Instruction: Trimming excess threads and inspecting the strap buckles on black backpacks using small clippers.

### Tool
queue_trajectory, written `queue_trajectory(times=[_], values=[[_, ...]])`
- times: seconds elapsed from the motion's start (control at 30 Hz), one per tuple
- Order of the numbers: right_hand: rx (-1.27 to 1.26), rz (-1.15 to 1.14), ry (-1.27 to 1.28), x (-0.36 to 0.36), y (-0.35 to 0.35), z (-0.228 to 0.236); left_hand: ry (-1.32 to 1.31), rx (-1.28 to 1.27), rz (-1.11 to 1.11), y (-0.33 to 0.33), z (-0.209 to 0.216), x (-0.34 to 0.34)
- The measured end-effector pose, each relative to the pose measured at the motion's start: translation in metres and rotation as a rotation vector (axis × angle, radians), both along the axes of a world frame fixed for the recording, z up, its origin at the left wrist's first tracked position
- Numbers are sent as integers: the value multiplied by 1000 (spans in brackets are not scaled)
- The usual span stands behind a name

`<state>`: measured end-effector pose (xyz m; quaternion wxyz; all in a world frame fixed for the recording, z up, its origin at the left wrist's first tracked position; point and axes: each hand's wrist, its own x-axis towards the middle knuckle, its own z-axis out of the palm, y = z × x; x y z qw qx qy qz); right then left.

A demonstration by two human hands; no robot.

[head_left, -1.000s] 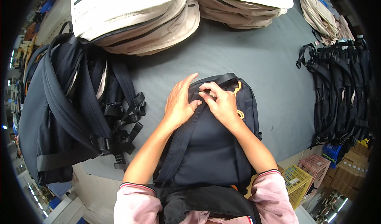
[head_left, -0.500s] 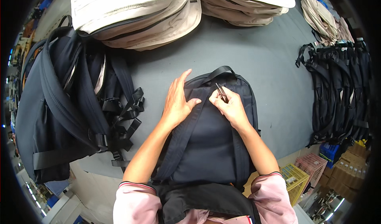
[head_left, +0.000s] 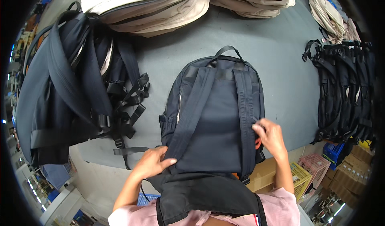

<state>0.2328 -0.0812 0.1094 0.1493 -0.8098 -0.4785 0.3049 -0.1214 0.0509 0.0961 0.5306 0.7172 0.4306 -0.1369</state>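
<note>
A dark navy backpack (head_left: 218,114) lies in front of me, its back panel and two shoulder straps facing up and its top handle pointing away. My left hand (head_left: 152,162) is at its lower left corner, thumb and fingers apart, touching the lower end of the left shoulder strap (head_left: 191,118). Beside the bag's right edge, my right hand (head_left: 270,137) is closed in a pinch. Thread snips (head_left: 256,120) show only as a small dark tip at those fingers; the palm hides the rest. A red-orange loop (head_left: 258,143) shows just below the fingertips.
Dark backpacks (head_left: 60,93) with dangling straps and buckles are heaped at the left of the grey table (head_left: 288,85). Beige bags (head_left: 160,13) are stacked along the far side. More dark bags (head_left: 345,89) stand in a row at the right. Yellow (head_left: 300,178) and pink crates (head_left: 315,168) sit below the right edge.
Both hands have come back toward me from the bag's top: the left to its lower left corner, the right to its right side. The backpack lies slightly farther away, its top handle now uncovered.
</note>
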Motion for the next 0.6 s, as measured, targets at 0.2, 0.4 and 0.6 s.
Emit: queue_trajectory(times=[0.2,0.4,0.6], values=[[70,-192,570,-37,-22,17,-603,-662,408,-7,35,1],[559,-140,-200,-65,17,33,-716,-578,533,17,28,90],[662,-177,416,-107,19,28,-771,-475,544,4,31,108]])
